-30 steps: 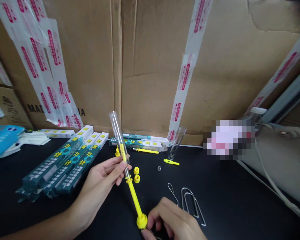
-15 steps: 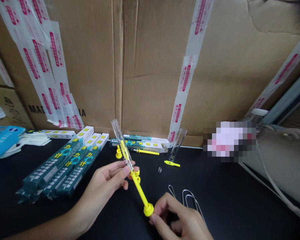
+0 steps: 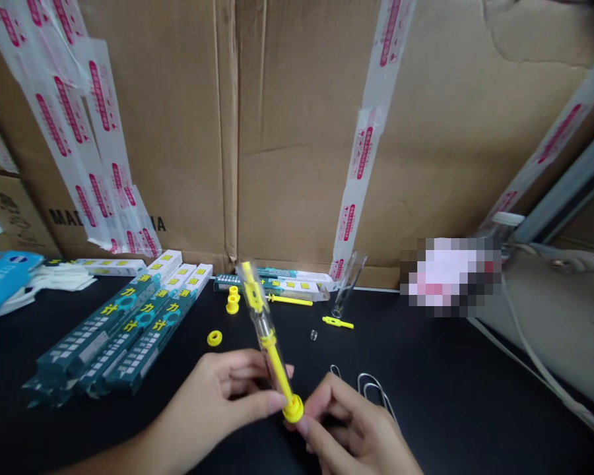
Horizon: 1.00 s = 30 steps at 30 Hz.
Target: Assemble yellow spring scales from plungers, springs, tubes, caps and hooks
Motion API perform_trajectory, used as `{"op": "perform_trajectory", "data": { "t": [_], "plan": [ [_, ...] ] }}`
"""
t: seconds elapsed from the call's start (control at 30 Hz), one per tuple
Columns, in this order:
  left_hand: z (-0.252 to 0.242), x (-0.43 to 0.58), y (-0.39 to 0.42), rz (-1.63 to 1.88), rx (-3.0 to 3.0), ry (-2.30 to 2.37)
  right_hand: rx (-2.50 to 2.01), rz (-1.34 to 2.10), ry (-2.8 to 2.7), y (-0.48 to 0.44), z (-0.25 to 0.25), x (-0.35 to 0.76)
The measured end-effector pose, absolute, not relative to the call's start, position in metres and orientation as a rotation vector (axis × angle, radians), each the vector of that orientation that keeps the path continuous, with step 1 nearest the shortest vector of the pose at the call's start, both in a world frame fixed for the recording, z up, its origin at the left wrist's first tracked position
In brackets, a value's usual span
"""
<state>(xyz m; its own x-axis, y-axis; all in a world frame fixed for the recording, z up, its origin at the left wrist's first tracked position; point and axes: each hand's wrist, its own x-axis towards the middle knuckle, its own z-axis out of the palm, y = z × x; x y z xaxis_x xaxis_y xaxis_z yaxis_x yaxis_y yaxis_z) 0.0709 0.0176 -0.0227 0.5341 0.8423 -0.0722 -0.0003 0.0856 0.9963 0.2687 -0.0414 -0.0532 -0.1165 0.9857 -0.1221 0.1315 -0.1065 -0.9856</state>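
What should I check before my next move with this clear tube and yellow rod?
Left hand on the clear tube: ok, holding near its lower end.
Right hand on the yellow cap: ok, pinching it.
Yellow rod inside the tube: ok, it shows through the tube wall.
Cap seated on the tube end: cannot tell, the fingers hide the joint.
Loose yellow ring: ok, lying on the black table, apart from the hands.
Small spring: ok, lying apart from the tube.
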Motion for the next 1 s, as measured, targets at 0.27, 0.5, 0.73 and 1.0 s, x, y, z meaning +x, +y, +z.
{"op": "perform_trajectory", "data": {
  "t": [0.27,0.5,0.73,1.0],
  "plan": [
    [-0.027,0.067,0.005,0.683,1.745,0.833,-1.186,1.49,-1.158,-0.04,-0.049,0.268],
    [-0.021,0.07,0.006,0.533,1.851,0.894,-1.074,1.647,-1.006,-0.042,-0.04,0.263],
    [-0.019,0.071,0.007,0.555,1.836,0.859,-1.068,1.571,-0.959,-0.039,-0.043,0.263],
    [-0.016,0.073,0.006,0.558,1.797,0.855,-1.093,1.588,-0.914,-0.04,-0.039,0.264]
  ]
}}
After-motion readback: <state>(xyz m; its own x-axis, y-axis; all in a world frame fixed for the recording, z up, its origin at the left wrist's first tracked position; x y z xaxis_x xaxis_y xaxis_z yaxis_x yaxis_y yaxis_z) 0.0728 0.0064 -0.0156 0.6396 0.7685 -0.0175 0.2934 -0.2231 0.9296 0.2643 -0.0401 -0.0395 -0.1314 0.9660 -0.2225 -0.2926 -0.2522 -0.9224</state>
